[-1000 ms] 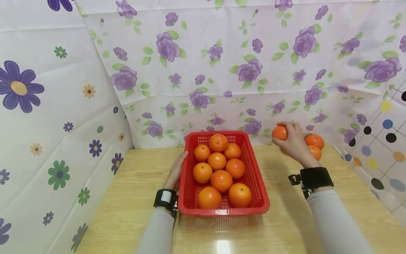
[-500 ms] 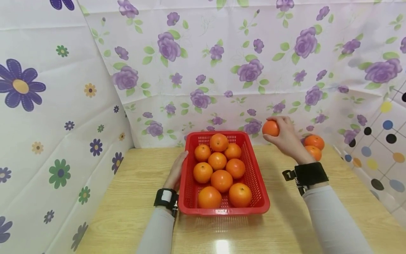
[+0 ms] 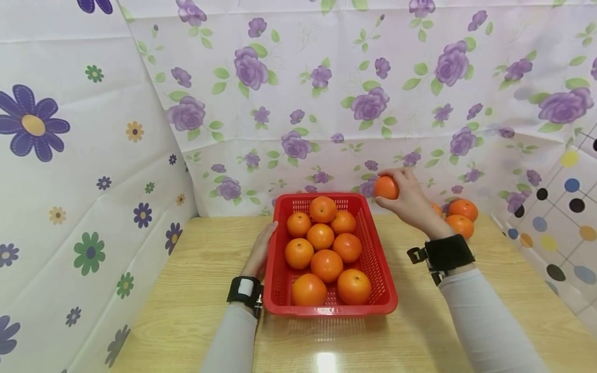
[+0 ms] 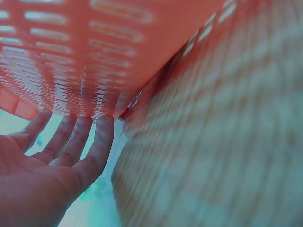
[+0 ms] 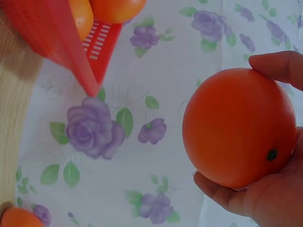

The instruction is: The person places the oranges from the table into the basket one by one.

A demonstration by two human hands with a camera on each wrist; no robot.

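"Nine oranges (image 3: 320, 237) are seen in the red basket (image 3: 298, 311). Where is the held orange (image 3: 386, 187)?"

"It is raised near the basket's far right corner, grasped by the right hand (image 3: 410, 202). The left hand (image 3: 260, 250) is rested, fingers extended, against the basket's left wall."

"What could be spoiled?"

"If the basket's rim were clipped, the smooth fruit might be knocked loose and sent toward the loose oranges (image 3: 460, 227) right of the basket."
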